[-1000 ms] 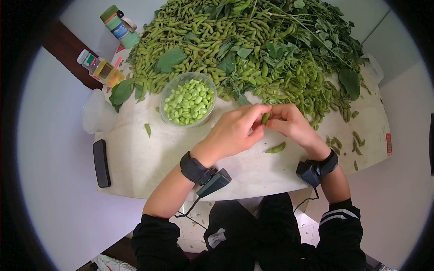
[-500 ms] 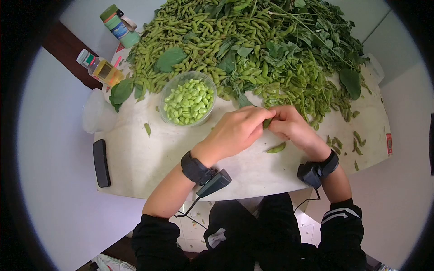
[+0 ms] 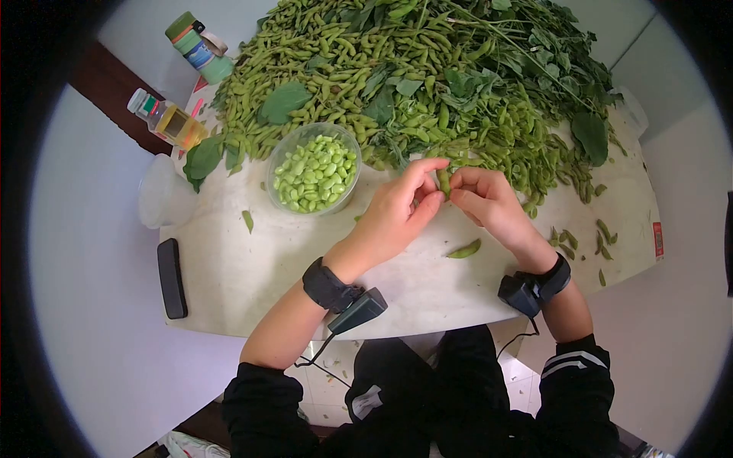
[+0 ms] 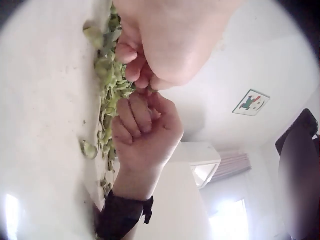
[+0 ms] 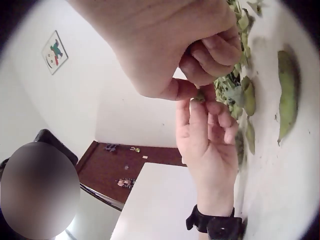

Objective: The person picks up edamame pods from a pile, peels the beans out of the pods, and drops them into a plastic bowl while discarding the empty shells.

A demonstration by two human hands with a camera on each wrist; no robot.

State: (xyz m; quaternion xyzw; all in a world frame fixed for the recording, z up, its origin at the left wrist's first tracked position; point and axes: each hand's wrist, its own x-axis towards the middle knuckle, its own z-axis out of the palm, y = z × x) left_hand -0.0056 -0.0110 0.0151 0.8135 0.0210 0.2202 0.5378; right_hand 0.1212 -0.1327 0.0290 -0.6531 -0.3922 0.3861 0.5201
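Observation:
A green soybean pod (image 3: pixel 443 180) is held between both hands over the table, its far end pointing away from the body in the head view. My right hand (image 3: pixel 495 204) pinches it between thumb and curled fingers. From the other side, the thumb and index finger of my left hand (image 3: pixel 393 216) meet the pod at its two ends. Seen from the right wrist, only a bit of the pod (image 5: pixel 199 96) shows between the thumbs. A loose pod (image 3: pixel 465 249) lies on the table just below the hands.
Left of the hands stands a clear tub (image 3: pixel 272 187) of shelled green beans (image 3: pixel 317 174). Heaped pods (image 3: pixel 336 84) and leafy stems (image 3: pixel 550 61) cover the back. An oil bottle (image 3: pixel 172 122), a green bottle (image 3: pixel 200 49) and a black phone (image 3: pixel 172 278) line the left side.
The left hand's index finger has straightened and spread from its thumb, exposing more of the pod. Both hands have shifted slightly toward the heap.

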